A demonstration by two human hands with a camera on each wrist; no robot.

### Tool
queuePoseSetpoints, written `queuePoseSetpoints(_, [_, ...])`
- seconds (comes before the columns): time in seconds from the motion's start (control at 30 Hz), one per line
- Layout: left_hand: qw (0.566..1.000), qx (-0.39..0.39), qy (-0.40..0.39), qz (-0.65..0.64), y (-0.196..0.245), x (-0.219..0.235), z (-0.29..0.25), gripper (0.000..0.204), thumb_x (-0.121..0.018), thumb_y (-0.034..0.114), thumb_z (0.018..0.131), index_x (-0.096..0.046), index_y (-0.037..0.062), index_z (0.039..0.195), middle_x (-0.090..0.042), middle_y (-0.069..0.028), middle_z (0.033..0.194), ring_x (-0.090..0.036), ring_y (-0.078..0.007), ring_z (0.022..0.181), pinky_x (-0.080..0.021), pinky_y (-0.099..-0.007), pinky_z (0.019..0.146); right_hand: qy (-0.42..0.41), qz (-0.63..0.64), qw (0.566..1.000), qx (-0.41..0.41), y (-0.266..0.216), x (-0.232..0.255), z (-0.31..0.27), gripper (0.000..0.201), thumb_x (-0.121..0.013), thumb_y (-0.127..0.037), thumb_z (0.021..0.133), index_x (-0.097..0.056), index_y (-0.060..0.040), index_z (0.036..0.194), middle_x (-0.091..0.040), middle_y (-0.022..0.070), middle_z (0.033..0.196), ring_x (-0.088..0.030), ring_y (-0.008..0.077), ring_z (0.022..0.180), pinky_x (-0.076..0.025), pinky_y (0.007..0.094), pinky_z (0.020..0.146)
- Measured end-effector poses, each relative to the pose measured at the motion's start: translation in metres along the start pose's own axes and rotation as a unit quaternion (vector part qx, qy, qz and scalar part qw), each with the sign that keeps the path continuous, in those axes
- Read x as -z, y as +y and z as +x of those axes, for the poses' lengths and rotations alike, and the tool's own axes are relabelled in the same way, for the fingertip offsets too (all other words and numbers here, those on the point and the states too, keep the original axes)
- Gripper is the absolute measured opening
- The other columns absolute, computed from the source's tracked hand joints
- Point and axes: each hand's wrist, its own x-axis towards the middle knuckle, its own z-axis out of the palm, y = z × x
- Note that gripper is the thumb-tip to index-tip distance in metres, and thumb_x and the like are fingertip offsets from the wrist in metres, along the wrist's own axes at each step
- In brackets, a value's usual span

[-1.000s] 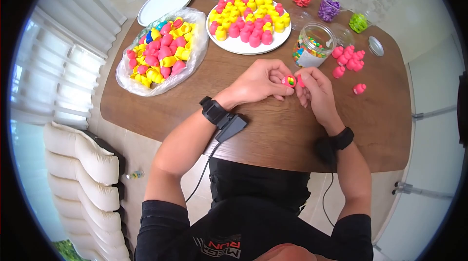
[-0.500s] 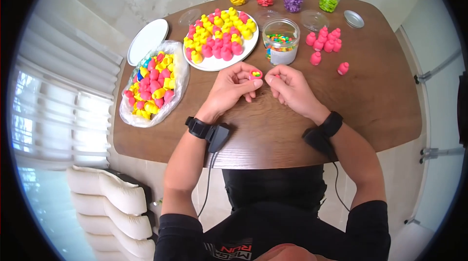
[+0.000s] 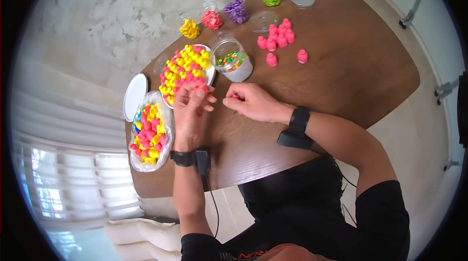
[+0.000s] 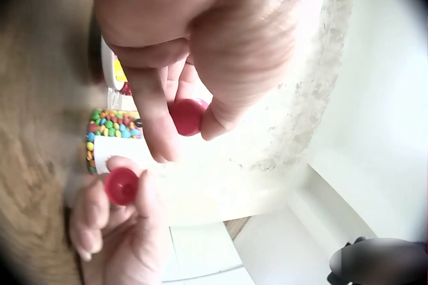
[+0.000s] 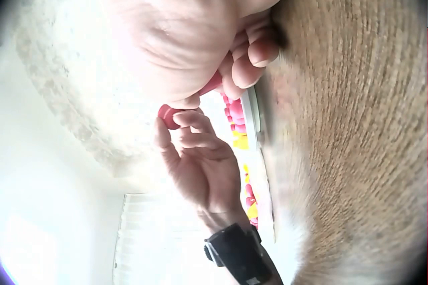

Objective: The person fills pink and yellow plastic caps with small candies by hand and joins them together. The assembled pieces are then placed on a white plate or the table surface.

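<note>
Between thumb and fingers, the left hand [image 3: 190,115] pinches a small pink container part [image 4: 188,116], held in front of the plate. A hollow pink cap [image 4: 122,186], its opening showing in the left wrist view, is gripped by the right hand [image 3: 256,102]. The two hands are apart in the head view, over the table's near part. Just beyond the right hand stands a clear jar of coloured candies [image 3: 239,70] with a white label. What lies inside the left hand's piece cannot be seen.
A white plate [image 3: 210,73] bears many pink and yellow bottle shapes. Left of it are a plastic bag of loose parts [image 3: 151,139] and a white lid [image 3: 135,96]. Several pink bottles [image 3: 282,40] stand right of the jar; cups of coloured pieces [image 3: 236,11] line the far edge.
The head view has turned and shifted, so the table appears rotated. The hands have moved farther apart, and the left hand's wrist has turned more upright with its pink piece.
</note>
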Motion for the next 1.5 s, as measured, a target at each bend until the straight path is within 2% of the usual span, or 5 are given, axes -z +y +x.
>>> queuePoseSetpoints(0.23, [0.969, -0.085, 0.024, 0.232, 0.039, -0.037, 0.053, 0.027, -0.073, 0.014, 0.097, -0.069, -0.0019, 0.118, -0.071, -0.0052, 0.093, -0.064, -0.0085, 0.071, -0.052, -0.0240, 0.060, -0.022, -0.038, 0.999, 0.001, -0.007, 0.003, 0.000, 0.025, -0.067, -0.023, 0.100, -0.065, 0.0017, 0.095, -0.066, 0.0034, 0.075, -0.060, 0.0087, 0.067, -0.047, 0.0304, 0.059])
queuePoseSetpoints(0.43, [0.821, -0.237, -0.006, 0.520, 0.032, -0.056, 0.080, 0.031, -0.074, 0.009, 0.092, -0.071, -0.0051, 0.119, -0.070, -0.0044, 0.088, -0.061, -0.0067, 0.073, -0.052, -0.0267, 0.068, -0.014, -0.043, 0.999, 0.020, -0.004, 0.005, -0.001, 0.029, -0.068, -0.027, 0.098, -0.067, 0.0021, 0.097, -0.067, 0.0068, 0.074, -0.060, 0.0133, 0.066, -0.048, 0.0339, 0.060])
queuePoseSetpoints(0.53, [0.841, -0.194, 0.002, 0.505, 0.033, -0.059, 0.077, 0.028, -0.076, 0.010, 0.090, -0.071, -0.0028, 0.114, -0.072, -0.0101, 0.092, -0.067, -0.0152, 0.079, -0.055, -0.0316, 0.073, -0.006, -0.045, 0.998, 0.032, -0.002, 0.005, -0.001, 0.030, -0.068, -0.027, 0.098, -0.067, 0.0022, 0.097, -0.066, 0.0070, 0.074, -0.061, 0.0139, 0.065, -0.048, 0.0345, 0.060])
queuePoseSetpoints(0.73, [0.943, -0.115, 0.002, 0.313, 0.017, -0.035, 0.053, 0.021, -0.073, 0.006, 0.094, -0.064, 0.0007, 0.112, -0.066, -0.0005, 0.092, -0.058, -0.0047, 0.075, -0.049, -0.0248, 0.064, 0.002, -0.036, 0.999, 0.028, -0.005, 0.007, -0.002, 0.029, -0.069, -0.026, 0.097, -0.066, 0.0026, 0.098, -0.065, 0.0071, 0.074, -0.060, 0.0138, 0.065, -0.048, 0.0350, 0.060])
queuePoseSetpoints(1.5, [0.981, 0.002, -0.093, 0.170, -0.037, 0.004, -0.010, 0.029, -0.079, 0.009, 0.095, -0.066, 0.0004, 0.119, -0.071, 0.0000, 0.094, -0.061, -0.0030, 0.077, -0.048, -0.0187, 0.061, -0.033, 0.023, 0.996, -0.085, -0.011, -0.001, 0.000, 0.035, -0.058, -0.026, 0.108, -0.067, 0.0046, 0.122, -0.071, 0.0054, 0.091, -0.062, 0.0062, 0.064, -0.050, 0.0226, 0.054])
